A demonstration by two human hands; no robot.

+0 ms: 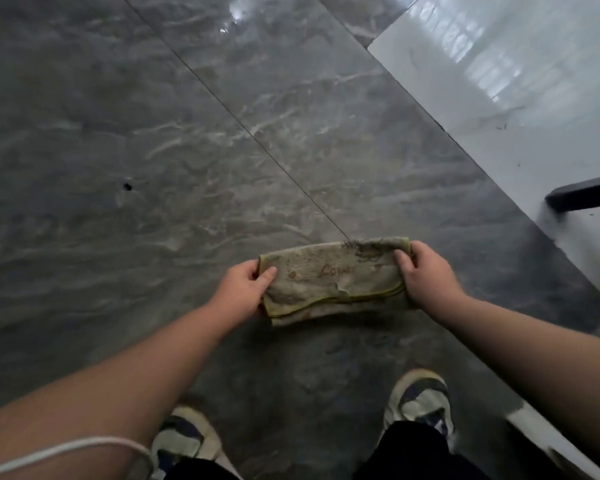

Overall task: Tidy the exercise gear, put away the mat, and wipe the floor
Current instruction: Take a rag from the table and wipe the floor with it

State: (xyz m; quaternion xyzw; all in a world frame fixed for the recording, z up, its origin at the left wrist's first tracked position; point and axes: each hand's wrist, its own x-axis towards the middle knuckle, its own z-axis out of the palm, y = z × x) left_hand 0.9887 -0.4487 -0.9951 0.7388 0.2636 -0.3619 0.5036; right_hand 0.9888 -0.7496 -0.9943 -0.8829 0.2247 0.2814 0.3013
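Above the grey marble-pattern floor (153, 150), the folded, soiled green cloth (333, 282) is held level between both hands. Left hand (243, 289) grips the left end, fingers curled closed, thumb on top. Right hand (426, 275) grips the right end likewise. Two shoes (420, 400) stand on the floor below the cloth.

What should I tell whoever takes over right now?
Left hand: gripping the left end of the folded cloth.
Right hand: gripping its right end.
Cloth: dirty, with debris on its top right edge, held above the grey floor.
Mat and exercise gear: not in view, so cannot confirm they are put away.
Left: specks remain on the white tile; a dark spot on the floor at left.
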